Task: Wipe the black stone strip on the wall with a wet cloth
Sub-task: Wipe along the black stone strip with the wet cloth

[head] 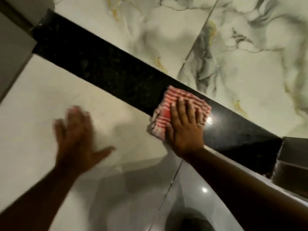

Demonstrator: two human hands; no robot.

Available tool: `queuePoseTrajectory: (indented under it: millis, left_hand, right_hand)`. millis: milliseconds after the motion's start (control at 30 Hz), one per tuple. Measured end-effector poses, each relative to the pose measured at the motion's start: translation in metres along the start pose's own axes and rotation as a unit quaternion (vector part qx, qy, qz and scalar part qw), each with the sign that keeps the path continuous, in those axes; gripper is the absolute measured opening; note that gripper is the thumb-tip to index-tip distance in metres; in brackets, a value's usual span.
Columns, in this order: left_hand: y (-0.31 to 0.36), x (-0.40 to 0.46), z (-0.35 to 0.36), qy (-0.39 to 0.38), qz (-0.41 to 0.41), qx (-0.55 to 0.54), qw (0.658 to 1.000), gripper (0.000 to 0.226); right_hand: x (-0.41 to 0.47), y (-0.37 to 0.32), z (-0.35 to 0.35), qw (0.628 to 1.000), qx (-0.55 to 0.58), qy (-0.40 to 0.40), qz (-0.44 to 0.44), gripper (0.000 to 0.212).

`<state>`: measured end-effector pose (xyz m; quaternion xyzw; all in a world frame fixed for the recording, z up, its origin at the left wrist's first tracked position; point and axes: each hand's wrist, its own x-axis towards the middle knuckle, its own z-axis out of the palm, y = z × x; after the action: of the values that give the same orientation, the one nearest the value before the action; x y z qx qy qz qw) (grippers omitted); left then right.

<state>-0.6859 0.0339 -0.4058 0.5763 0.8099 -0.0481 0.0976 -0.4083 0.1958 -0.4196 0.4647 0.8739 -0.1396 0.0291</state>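
Observation:
A black speckled stone strip (106, 67) runs across the wall from upper left to lower right. My right hand (185, 129) lies flat on a folded red-and-white striped cloth (173, 104), pressing it against the strip a little right of its middle. The strip shines with a light glare just right of the cloth. My left hand (76, 135) is blurred, fingers spread, flat against the pale tile below the strip, and it holds nothing.
Marbled white tiles with grey and gold veins (233, 47) cover the wall above the strip, plain pale tiles (41, 100) the wall below. A grey edge (13, 47) borders the strip at left and a grey block (295, 157) at right. A round dark opening (191, 220) shows at the bottom.

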Motion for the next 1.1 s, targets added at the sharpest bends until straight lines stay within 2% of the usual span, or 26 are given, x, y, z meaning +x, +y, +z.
queuePoseTrajectory:
  millis: [67, 133, 200, 267, 333, 500, 600, 633, 667, 733, 800, 900, 1000, 1100]
  left_hand:
    - [0.054, -0.004, 0.008, -0.001, 0.077, -0.004, 0.997, 0.123]
    - [0.104, -0.007, 0.012, -0.018, 0.093, -0.012, 0.995, 0.125]
    - [0.128, -0.005, 0.013, -0.023, 0.07, -0.016, 0.997, 0.128]
    - [0.137, -0.003, 0.012, -0.028, 0.043, -0.013, 0.999, 0.131]
    - [0.137, -0.003, 0.012, -0.035, 0.039, -0.012, 0.999, 0.132]
    - [0.14, -0.004, 0.014, -0.037, 0.041, -0.024, 0.998, 0.133]
    - [0.138, -0.004, 0.008, -0.069, 0.032, -0.029, 0.997, 0.137]
    - [0.137, -0.003, 0.004, -0.081, 0.035, -0.024, 0.996, 0.137]
    - [0.137, -0.002, 0.0, -0.09, 0.042, -0.015, 0.995, 0.138]
    - [0.137, 0.0, -0.005, -0.099, 0.058, 0.002, 0.993, 0.138]
    - [0.139, 0.001, -0.008, -0.101, 0.063, 0.01, 0.993, 0.138]
    - [0.144, 0.002, -0.008, -0.098, 0.056, 0.024, 0.993, 0.139]
    - [0.146, 0.002, -0.009, -0.103, 0.054, 0.02, 0.993, 0.14]
    - [0.142, 0.003, -0.009, -0.113, 0.071, 0.021, 0.991, 0.139]
  right_hand:
    - [0.014, 0.012, -0.006, 0.998, -0.005, 0.018, -0.055, 0.063]
    - [0.021, 0.038, -0.012, 0.997, -0.013, 0.03, -0.074, 0.061]
    - [0.021, 0.06, -0.013, 0.999, -0.001, 0.044, 0.002, 0.063]
    - [0.0, 0.084, -0.015, 0.989, 0.03, 0.062, 0.132, 0.066]
    - [-0.038, 0.096, -0.015, 0.978, 0.041, 0.086, 0.186, 0.064]
    - [-0.064, 0.066, -0.004, 0.991, 0.008, 0.069, 0.111, 0.057]
    - [-0.046, 0.095, -0.01, 0.998, -0.003, 0.061, -0.001, 0.056]
    - [-0.045, 0.111, -0.011, 0.997, -0.01, 0.078, -0.006, 0.055]
    - [-0.047, 0.127, -0.012, 0.994, -0.014, 0.103, 0.022, 0.055]
    - [-0.061, 0.15, -0.017, 0.98, -0.016, 0.133, 0.148, 0.056]
    - [-0.083, 0.151, -0.022, 0.964, -0.007, 0.092, 0.249, 0.062]
    - [-0.106, 0.118, -0.02, 0.974, 0.029, 0.012, 0.223, 0.077]
    - [-0.105, 0.091, -0.013, 0.984, 0.024, 0.013, 0.178, 0.075]
    - [-0.101, 0.114, -0.013, 0.986, 0.011, 0.021, 0.165, 0.072]
